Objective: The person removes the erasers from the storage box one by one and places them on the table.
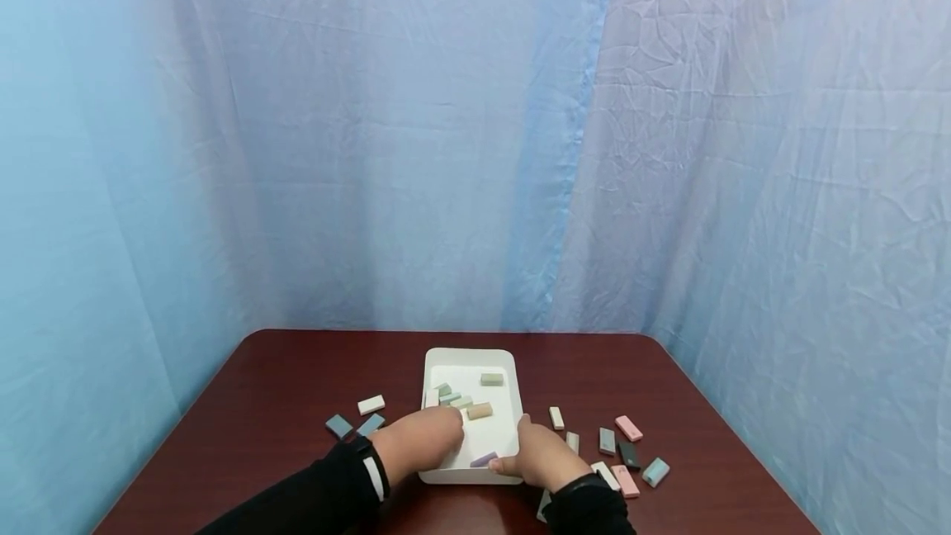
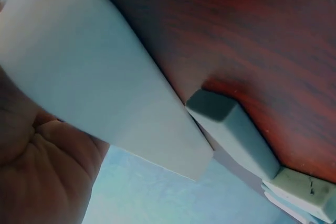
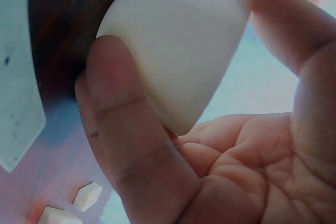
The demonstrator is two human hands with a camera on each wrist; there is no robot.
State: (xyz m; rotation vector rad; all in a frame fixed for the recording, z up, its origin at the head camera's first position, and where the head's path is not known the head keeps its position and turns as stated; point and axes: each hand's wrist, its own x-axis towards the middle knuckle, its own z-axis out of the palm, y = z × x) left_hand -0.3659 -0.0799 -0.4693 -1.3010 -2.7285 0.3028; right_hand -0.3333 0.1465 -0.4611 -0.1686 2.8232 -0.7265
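A white rectangular tray [image 1: 471,358] stands on the table with several small pastel blocks in it. My right hand [image 1: 541,454] grips its near right corner, thumb over the rim by a purple block [image 1: 484,460]. In the right wrist view the fingers [image 3: 123,114] curl against the outer wall of the tray [image 3: 184,30]. My left hand [image 1: 427,438] reaches over the left wall; its fingertips are hidden, so what they hold cannot be told. Nearest to it in the tray lie a tan block [image 1: 479,410] and a pale green block [image 1: 461,402].
Left of the tray lie a white block [image 1: 371,404] and two grey-blue blocks [image 1: 339,426]. Several more are scattered to the right, among them a pink block [image 1: 628,428] and a teal block [image 1: 656,471]. Blue curtains [image 1: 446,147] hang around the dark red table [image 1: 312,370].
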